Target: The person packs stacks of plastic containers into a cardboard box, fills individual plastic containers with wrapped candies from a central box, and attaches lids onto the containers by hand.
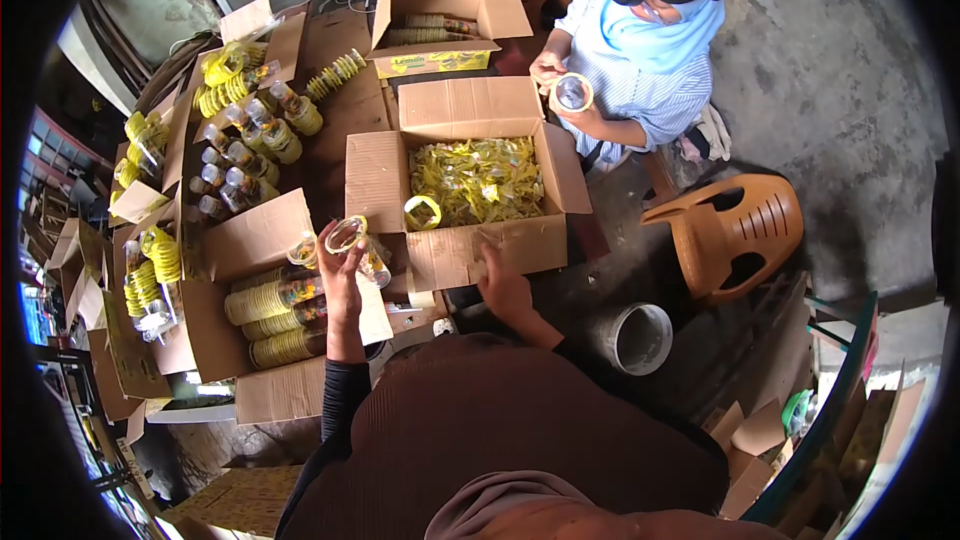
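Note:
My left hand (pixel 341 275) is raised with its fingers round a clear plastic cup (pixel 347 233) that has a pale ring at its rim. More clear cups (pixel 374 270) lie just right of that hand, near the box of stacked cups. My right hand (pixel 503 283) is by the front flap of an open cardboard box (pixel 487 253), its index finger extended and the other fingers curled. What those curled fingers hold, if anything, is too small to make out. Yellow plastic scraps (pixel 475 180) fill the box, with a yellow ring (pixel 422 212) on top at its left corner.
Stacked cups (pixel 275 300) fill a box at left; more cup stacks (pixel 250 145) stand behind. Another box (pixel 430 62) is at the back. Across the table a person (pixel 640 60) holds a cup (pixel 571 93). An orange chair (pixel 735 235) and a white bucket (pixel 641 339) are at right.

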`<action>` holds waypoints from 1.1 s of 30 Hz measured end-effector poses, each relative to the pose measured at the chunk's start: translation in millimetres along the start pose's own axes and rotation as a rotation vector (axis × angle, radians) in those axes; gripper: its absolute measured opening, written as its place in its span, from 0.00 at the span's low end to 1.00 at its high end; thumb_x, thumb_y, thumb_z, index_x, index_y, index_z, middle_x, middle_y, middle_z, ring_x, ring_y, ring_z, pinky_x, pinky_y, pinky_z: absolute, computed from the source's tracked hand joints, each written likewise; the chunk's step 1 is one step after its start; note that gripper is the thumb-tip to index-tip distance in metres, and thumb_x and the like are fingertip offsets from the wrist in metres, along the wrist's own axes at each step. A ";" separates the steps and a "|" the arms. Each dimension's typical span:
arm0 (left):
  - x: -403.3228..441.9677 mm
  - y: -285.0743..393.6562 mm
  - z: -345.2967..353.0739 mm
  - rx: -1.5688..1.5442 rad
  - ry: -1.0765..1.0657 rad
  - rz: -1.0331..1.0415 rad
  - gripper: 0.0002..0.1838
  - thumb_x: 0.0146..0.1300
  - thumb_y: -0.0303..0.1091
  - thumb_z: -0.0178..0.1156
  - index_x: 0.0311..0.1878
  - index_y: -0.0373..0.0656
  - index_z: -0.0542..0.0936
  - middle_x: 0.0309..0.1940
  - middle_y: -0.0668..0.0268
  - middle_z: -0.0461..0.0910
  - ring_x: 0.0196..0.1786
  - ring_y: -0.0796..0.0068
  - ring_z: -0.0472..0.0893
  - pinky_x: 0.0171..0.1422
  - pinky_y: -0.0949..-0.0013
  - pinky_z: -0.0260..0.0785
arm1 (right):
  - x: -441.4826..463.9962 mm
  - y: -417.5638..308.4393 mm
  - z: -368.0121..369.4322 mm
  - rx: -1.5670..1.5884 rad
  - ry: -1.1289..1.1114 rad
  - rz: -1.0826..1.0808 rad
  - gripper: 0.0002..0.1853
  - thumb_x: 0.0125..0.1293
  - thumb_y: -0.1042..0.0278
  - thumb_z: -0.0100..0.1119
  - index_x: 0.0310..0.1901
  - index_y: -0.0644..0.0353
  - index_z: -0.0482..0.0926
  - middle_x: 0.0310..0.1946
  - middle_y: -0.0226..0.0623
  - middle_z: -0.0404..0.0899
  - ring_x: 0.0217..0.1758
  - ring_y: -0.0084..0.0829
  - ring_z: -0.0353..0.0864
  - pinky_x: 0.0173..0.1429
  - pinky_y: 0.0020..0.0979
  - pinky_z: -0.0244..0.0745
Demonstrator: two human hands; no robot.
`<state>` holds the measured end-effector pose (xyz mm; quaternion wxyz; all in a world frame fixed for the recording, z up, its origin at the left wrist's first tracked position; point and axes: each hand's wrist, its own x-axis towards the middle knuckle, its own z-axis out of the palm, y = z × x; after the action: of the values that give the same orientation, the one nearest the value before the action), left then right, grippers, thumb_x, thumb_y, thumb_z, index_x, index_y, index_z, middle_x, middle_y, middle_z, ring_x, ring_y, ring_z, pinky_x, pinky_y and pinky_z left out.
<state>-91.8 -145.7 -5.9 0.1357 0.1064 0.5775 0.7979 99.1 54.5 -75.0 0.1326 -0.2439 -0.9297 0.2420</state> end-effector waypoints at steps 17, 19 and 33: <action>-14.9 2.1 -21.0 0.056 0.082 0.019 0.31 0.59 0.27 0.62 0.65 0.41 0.61 0.55 0.56 0.72 0.55 0.70 0.73 0.61 0.69 0.66 | 27.4 -16.3 44.7 0.581 -0.584 -0.349 0.26 0.63 0.62 0.61 0.60 0.63 0.67 0.33 0.38 0.78 0.37 0.33 0.80 0.42 0.33 0.75; -16.6 -0.9 -26.6 -0.021 0.086 0.014 0.31 0.60 0.26 0.62 0.65 0.42 0.61 0.54 0.56 0.72 0.56 0.68 0.74 0.61 0.68 0.66 | 36.5 -28.3 46.2 0.705 -0.831 -0.460 0.20 0.67 0.60 0.60 0.54 0.63 0.72 0.33 0.34 0.78 0.37 0.24 0.78 0.43 0.28 0.75; -60.5 22.7 -69.3 -0.048 0.308 0.061 0.31 0.60 0.26 0.64 0.64 0.41 0.61 0.53 0.56 0.73 0.53 0.69 0.75 0.59 0.68 0.68 | 330.1 -117.3 -0.3 1.240 -0.808 -0.164 0.19 0.66 0.55 0.57 0.52 0.59 0.76 0.45 0.36 0.81 0.42 0.24 0.82 0.38 0.27 0.79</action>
<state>-59.6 -234.8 -6.6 0.0236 -0.0030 0.5686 0.8223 -225.7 135.9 28.0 -0.0886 0.0539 -0.6143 0.7822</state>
